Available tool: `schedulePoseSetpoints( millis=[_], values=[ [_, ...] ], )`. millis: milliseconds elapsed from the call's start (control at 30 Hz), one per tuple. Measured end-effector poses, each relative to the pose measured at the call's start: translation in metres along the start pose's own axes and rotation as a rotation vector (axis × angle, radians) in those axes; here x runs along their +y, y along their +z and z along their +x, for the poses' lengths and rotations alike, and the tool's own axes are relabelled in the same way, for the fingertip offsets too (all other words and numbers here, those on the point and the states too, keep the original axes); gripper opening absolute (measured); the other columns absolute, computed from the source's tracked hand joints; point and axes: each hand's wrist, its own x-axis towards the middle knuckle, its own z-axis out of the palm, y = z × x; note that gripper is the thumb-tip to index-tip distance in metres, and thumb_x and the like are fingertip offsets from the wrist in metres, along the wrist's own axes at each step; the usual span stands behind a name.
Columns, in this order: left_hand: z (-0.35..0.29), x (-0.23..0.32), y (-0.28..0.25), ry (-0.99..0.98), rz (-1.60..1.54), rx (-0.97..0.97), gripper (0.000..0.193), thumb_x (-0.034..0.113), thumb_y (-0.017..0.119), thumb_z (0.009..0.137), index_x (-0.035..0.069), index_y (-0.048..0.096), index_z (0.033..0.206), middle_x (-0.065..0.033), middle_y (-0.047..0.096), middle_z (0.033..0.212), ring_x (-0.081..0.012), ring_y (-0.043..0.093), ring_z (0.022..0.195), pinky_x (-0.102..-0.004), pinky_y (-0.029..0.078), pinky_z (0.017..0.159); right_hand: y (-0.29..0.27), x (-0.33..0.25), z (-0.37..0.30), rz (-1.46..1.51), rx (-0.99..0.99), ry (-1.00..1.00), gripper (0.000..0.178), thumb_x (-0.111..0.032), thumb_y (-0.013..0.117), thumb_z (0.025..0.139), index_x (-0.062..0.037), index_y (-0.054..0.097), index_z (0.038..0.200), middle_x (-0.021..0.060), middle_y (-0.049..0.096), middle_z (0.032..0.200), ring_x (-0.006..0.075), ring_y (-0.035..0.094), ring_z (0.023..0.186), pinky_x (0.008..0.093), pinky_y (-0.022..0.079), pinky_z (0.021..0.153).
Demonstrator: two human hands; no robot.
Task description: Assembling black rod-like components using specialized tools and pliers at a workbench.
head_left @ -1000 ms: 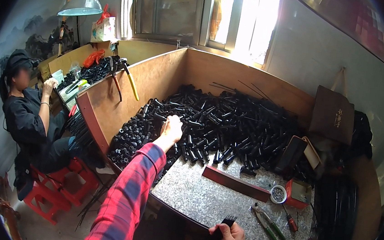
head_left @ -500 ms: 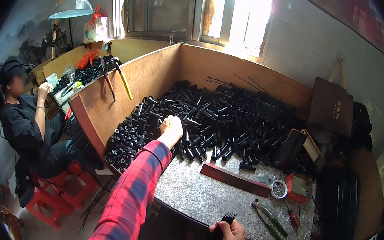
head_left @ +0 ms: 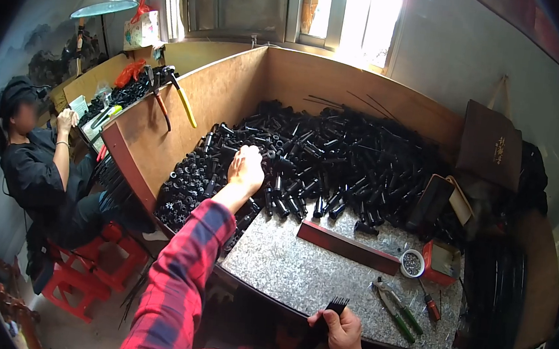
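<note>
My left hand [head_left: 246,170] reaches in a red-and-blue plaid sleeve over a heap of short black tubular parts [head_left: 335,146]. Its fingers are curled down among the pieces; whatever they grip is hidden by the hand. Left of it, small round black rings or caps [head_left: 181,196] are piled up. At the table's front edge my right hand [head_left: 344,333] is closed round a bundle of thin black rods [head_left: 336,304], their tips pointing up and the lower part lost in shadow.
A long dark red bar [head_left: 346,248] lies on the speckled tabletop [head_left: 272,260]. Near it are a white cup of small metal bits [head_left: 412,263], a red box [head_left: 441,263], green-handled pliers [head_left: 397,311] and a screwdriver [head_left: 429,304]. Wooden boards [head_left: 353,91] wall the table; a co-worker [head_left: 34,166] sits at left.
The whole view has shifted slightly. My left hand stays over the heap, its wrist and fingers turned a little. My right hand keeps hold of the rods.
</note>
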Motion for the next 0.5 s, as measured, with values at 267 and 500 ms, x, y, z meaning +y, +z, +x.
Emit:
schedulePoseSetpoints(
  millis=[267,500],
  values=[
    [-0.132,0.011,-0.033,0.526,-0.286,-0.291,0.018,0.001,0.051,0.081,0.000,0.053,0.099,-0.0189,0.056,0.087,-0.0361,0.056,0.083,-0.0415,0.046,0.074,-0.002,0.000,-0.001,0.054,-0.005,0.020,0.026,-0.023,0.053,0.096,0.0018,0.055,0.089,0.0113,0.067,0.078,0.0163,0.065,0.074,0.0281,0.052,0.070],
    [-0.150,-0.002,-0.014,0.510,0.016,-0.203,0.012,0.004,0.053,0.078,0.002,0.053,0.090,-0.0168,0.054,0.088,-0.0344,0.054,0.086,-0.0408,0.046,0.074,-0.001,0.005,-0.001,0.043,-0.003,-0.021,0.025,-0.021,0.052,0.096,0.0023,0.055,0.089,0.0114,0.066,0.079,0.0170,0.065,0.073,0.0290,0.053,0.069]
  ],
)
